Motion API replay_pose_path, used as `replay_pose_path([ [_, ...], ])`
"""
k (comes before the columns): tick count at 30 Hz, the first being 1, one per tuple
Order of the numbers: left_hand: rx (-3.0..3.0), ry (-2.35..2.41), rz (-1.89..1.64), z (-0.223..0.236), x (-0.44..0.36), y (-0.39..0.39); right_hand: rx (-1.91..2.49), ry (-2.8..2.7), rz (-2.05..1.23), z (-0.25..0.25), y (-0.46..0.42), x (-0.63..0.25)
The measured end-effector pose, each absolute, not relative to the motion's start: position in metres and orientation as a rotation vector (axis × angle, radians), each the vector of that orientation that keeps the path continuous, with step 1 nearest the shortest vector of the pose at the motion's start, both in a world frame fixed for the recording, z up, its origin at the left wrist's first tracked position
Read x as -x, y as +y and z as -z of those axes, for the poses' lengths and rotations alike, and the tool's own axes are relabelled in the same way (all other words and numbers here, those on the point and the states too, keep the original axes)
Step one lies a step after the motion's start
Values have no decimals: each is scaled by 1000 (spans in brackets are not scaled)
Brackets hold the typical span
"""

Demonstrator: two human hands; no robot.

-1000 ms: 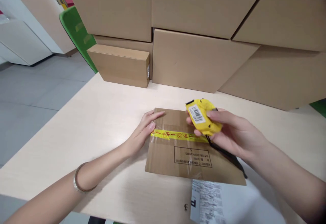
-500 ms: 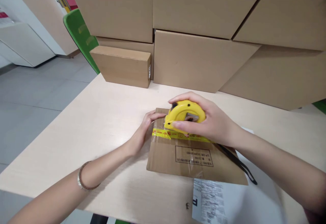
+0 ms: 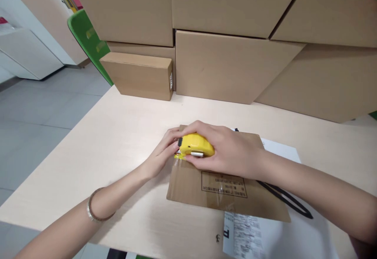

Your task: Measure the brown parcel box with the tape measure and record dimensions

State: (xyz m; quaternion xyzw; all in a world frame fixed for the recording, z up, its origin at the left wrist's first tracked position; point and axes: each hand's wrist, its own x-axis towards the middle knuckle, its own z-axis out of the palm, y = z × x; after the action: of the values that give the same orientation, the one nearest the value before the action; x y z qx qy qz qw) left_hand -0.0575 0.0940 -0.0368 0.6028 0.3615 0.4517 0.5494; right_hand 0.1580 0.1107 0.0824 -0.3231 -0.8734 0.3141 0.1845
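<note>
A yellow tape measure [image 3: 198, 144] is in the grip of my right hand [image 3: 226, 149], tilted over the cardboard box. My left hand [image 3: 161, 153] is at the box's left edge, its thumb and fingers closed about the front end of the tape measure; the exact contact is partly hidden. Beneath both hands lies the brown cardboard box [image 3: 188, 184], with upside-down printing in a frame. Only a bit of its yellow sealing tape [image 3: 179, 157] shows. A black wrist strap [image 3: 290, 200] trails from under my right forearm.
Under the box is a white sheet or bag [image 3: 306, 227] with a printed label [image 3: 247, 233]. Large cartons [image 3: 224, 68] line the table's [image 3: 132, 133] back edge, with a smaller box [image 3: 138, 76] before them. A green chair back [image 3: 85, 41] stands behind at left.
My right hand has brought the tape measure left and turned it onto its narrow side. My left fingers have closed at its front end. The strap has swung farther right.
</note>
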Motion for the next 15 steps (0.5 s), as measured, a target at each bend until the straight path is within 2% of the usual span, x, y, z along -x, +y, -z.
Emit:
replay_pose_path([
  [8,-1529,914,-1022,25,61,95,1089,-2355,-916,-73,103,-257],
  [15,-1542,913,-1021,28,63,96,1246,-2265,-734,-62,84,-345],
])
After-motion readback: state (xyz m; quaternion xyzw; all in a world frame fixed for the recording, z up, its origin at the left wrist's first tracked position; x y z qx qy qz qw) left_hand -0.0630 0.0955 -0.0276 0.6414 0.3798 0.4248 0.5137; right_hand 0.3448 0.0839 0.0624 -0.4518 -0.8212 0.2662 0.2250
